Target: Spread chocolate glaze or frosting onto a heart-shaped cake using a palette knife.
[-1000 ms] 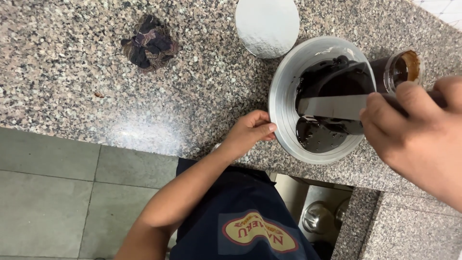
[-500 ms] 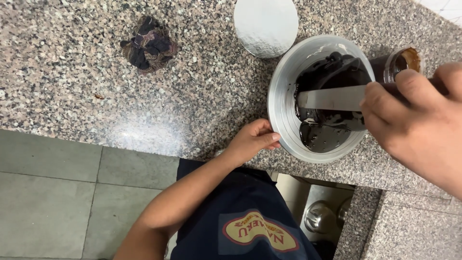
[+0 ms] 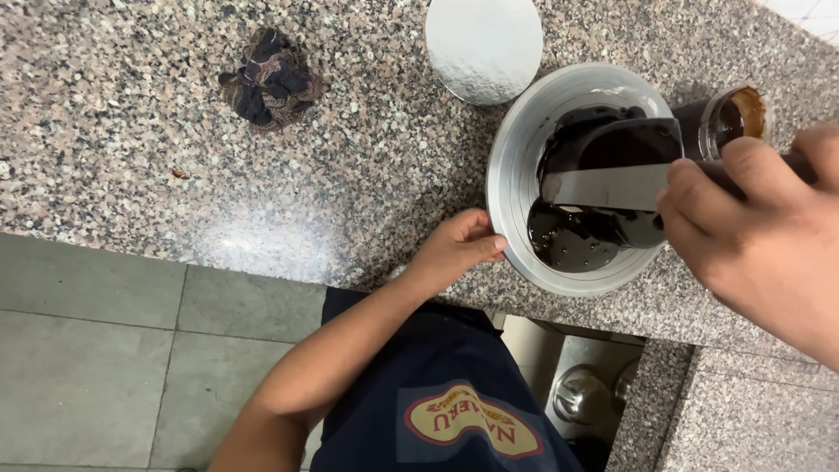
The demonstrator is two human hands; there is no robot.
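While a crumpled dark cloth lies far left on the granite counter, the left hand curls against the near rim of the white bowl, thumb touching it. Over the bowl's dark mixture, the right hand grips a flat metal spatula, beside a brown jar.

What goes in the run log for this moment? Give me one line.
left hand: steadies rim of white bowl | right hand: holds flat metal spatula over dark chocolate mix | counter: round silver board, crumpled cloth
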